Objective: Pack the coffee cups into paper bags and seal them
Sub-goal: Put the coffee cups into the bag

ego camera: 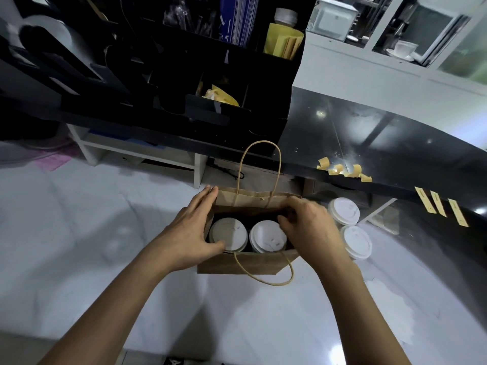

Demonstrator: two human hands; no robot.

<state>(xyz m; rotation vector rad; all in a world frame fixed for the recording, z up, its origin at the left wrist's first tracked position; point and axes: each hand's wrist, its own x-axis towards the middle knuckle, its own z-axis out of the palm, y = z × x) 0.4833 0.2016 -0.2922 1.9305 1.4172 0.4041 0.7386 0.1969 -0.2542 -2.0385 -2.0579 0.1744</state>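
A brown paper bag [237, 264] with twine handles stands open on the white counter. Inside it sit two coffee cups with white lids, one on the left [228, 234] and one on the right [267, 237]. My left hand [191, 233] lies against the bag's left side, fingers straight along the far edge and thumb at the near rim. My right hand [308, 225] is at the bag's right end, its fingers curled over the top edge. Two more lidded cups stand just right of the bag, one farther [344, 210] and one nearer [357, 242].
A black shelf unit [184, 88] with yellow bags rises behind the bag. A dark glossy countertop [382, 143] runs to the right; curled tape pieces [342, 170] and flat tape strips [438, 208] hang on its edge. The white counter [79, 246] spreads left and front.
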